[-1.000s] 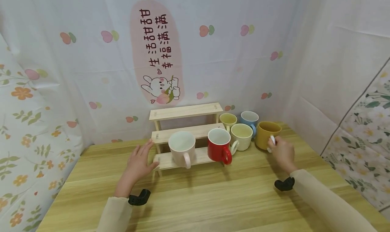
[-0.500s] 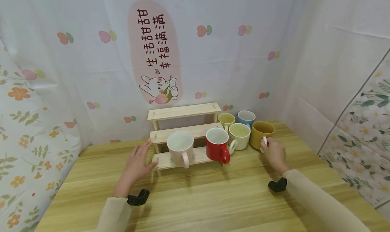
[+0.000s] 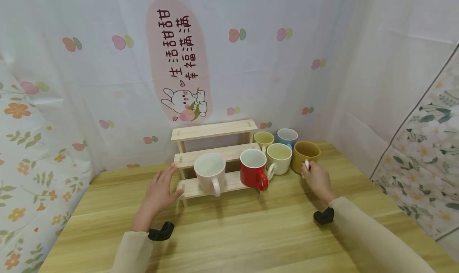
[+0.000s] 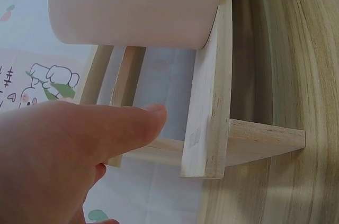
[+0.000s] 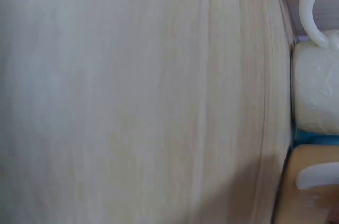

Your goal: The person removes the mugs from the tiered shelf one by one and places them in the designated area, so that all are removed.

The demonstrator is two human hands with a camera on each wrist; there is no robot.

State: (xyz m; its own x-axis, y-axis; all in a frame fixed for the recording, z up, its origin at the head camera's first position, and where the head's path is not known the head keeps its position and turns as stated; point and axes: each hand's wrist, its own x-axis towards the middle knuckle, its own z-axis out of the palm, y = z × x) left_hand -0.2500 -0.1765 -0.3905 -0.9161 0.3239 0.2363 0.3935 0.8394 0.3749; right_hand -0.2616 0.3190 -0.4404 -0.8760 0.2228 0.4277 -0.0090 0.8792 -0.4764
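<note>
At the right of the head view, my right hand point(image 3: 318, 182) pinches the white handle point(image 3: 305, 167) of a mustard-yellow mug point(image 3: 299, 158), which stands on the table beside a cream mug point(image 3: 279, 163). My left hand point(image 3: 159, 191) is at the left end of a three-tier wooden rack point(image 3: 215, 130), fingers extended, fingertips at the middle tier and thumb near the lowest one. On the lowest tier are a pale pink mug point(image 3: 208, 181) and a red mug point(image 3: 250, 175), handles toward me. The left wrist view shows the thumb point(image 4: 127, 126) near the rack's end.
Behind the cream mug, a yellow mug point(image 3: 264, 139) and a blue mug point(image 3: 288, 136) stand close together by the rack's right end. A printed cloth point(image 3: 251, 85) hangs behind the wooden table point(image 3: 244, 233), and more cloth point(image 3: 401, 85) hangs at the right.
The mustard mug, with my right hand on its handle, has shifted slightly left toward the cream and blue mugs. My left hand stays at the rack; the head view has turned a little.
</note>
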